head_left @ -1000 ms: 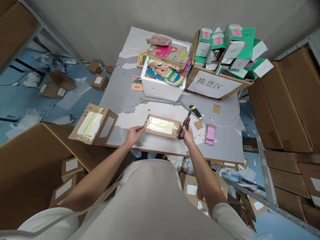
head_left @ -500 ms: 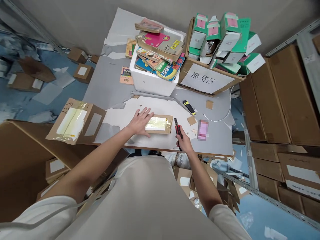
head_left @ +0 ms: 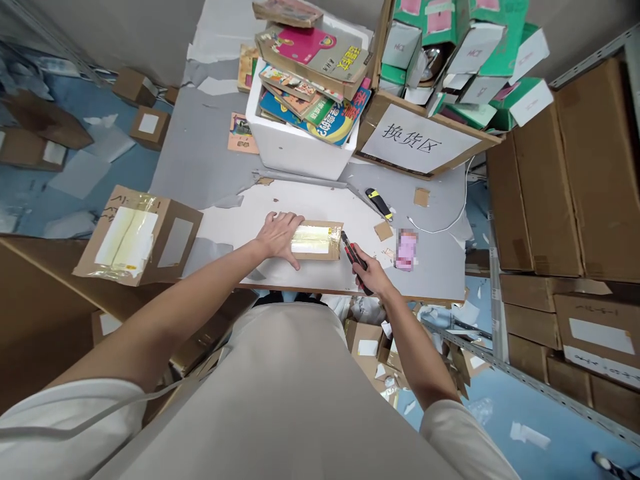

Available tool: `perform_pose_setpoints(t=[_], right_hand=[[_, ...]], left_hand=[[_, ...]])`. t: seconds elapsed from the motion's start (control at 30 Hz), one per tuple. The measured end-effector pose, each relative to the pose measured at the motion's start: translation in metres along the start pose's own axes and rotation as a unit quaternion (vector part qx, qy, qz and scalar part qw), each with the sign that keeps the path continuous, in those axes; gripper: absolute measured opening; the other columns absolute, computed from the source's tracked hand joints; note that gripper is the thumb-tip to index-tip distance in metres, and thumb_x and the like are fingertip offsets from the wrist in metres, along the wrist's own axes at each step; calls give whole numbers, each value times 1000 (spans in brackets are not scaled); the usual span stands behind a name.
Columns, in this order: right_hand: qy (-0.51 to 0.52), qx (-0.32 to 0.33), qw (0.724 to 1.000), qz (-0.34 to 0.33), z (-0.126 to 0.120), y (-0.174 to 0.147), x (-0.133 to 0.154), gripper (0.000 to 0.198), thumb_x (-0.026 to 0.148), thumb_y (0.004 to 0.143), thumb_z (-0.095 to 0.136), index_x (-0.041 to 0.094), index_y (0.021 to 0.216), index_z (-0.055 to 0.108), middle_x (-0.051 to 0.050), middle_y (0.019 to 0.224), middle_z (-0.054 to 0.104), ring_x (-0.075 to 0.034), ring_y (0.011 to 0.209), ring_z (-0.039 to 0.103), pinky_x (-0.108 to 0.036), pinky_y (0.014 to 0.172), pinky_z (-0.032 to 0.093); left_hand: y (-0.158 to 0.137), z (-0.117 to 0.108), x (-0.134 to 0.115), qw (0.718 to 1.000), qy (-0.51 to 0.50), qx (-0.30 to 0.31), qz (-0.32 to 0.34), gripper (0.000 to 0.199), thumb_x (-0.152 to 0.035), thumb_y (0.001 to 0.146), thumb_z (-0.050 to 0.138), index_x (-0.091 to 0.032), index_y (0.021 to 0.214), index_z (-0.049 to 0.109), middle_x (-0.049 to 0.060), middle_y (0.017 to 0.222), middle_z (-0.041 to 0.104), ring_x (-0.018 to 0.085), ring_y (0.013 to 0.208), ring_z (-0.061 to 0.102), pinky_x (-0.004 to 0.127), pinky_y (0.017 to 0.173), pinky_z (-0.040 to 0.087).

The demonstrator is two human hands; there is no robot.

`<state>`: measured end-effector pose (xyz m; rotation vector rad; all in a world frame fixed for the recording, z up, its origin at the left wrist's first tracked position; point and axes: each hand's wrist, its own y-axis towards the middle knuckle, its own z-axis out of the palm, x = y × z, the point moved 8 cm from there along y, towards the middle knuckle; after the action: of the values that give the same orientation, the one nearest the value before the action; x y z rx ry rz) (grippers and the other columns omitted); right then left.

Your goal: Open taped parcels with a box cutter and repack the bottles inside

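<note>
A small cardboard box (head_left: 316, 241) with a white label and clear tape lies flat on the worktable (head_left: 193, 143). My left hand (head_left: 281, 239) grips its left end, the fingers curled over the far side and the thumb by the near side. My right hand (head_left: 371, 272) is closed round a red and black utility knife (head_left: 356, 259). The knife tilts toward the box, and its tip is at the box's right end; whether it touches cannot be made out. Behind them lies a second, yellow and black utility knife (head_left: 379, 203).
A white foam box (head_left: 303, 152) of books and a carton (head_left: 367, 130) of green boxes stand at the back. A larger taped carton (head_left: 135, 233) sits at the left edge. A white cable (head_left: 443, 230) and a pink item (head_left: 406, 250) lie right. Shelved cartons (head_left: 590, 180) flank the table.
The knife tip has come to the right end of the small box, and the knife is more tilted. My left fingers have drawn in round the box's left end. The view has shifted slightly.
</note>
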<state>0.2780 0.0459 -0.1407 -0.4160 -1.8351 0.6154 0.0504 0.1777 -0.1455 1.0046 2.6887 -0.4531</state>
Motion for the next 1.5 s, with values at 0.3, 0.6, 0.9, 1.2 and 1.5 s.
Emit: perform_pose_setpoints(t=[0.3, 0.6, 0.9, 1.2, 1.5], right_hand=[[-149, 9, 989, 21, 4, 1, 24, 65, 20, 89, 45, 30, 150, 26, 2, 69, 62, -9, 42, 54, -21, 42, 47], [-371, -35, 928, 18, 21, -20, 43, 62, 20, 90, 39, 17, 151, 24, -10, 88, 72, -24, 78, 66, -32, 75, 48], [-435, -36, 898, 58, 41, -31, 47, 62, 18, 91, 35, 13, 151, 19, -16, 100, 69, -29, 91, 64, -34, 75, 43], [-444, -31, 892, 77, 58, -37, 47, 64, 11, 89, 39, 12, 150, 21, -17, 99, 69, -29, 93, 64, -34, 76, 42], [-376, -99, 918, 80, 26, -81, 15, 67, 25, 93, 41, 26, 153, 11, -11, 102, 70, -26, 88, 65, -30, 73, 44]], left_hand=[[3, 3, -4, 999, 27, 45, -3, 112, -77, 47, 69, -15, 135, 37, 18, 120, 49, 36, 107, 42, 44, 90, 22], [4, 7, -4, 997, 36, 69, -16, 108, -76, 53, 66, -15, 137, 36, 18, 124, 47, 36, 111, 39, 45, 92, 20], [6, 7, -10, 997, 38, 62, 9, 108, -78, 49, 66, -13, 131, 41, 18, 117, 49, 36, 107, 40, 46, 92, 21], [6, 12, -8, 997, 26, 76, 11, 113, -80, 48, 64, -14, 136, 36, 19, 122, 47, 39, 111, 37, 47, 94, 20], [5, 12, -9, 997, 23, 70, 25, 123, -80, 47, 65, -12, 144, 28, 22, 129, 45, 40, 118, 37, 52, 100, 18]])
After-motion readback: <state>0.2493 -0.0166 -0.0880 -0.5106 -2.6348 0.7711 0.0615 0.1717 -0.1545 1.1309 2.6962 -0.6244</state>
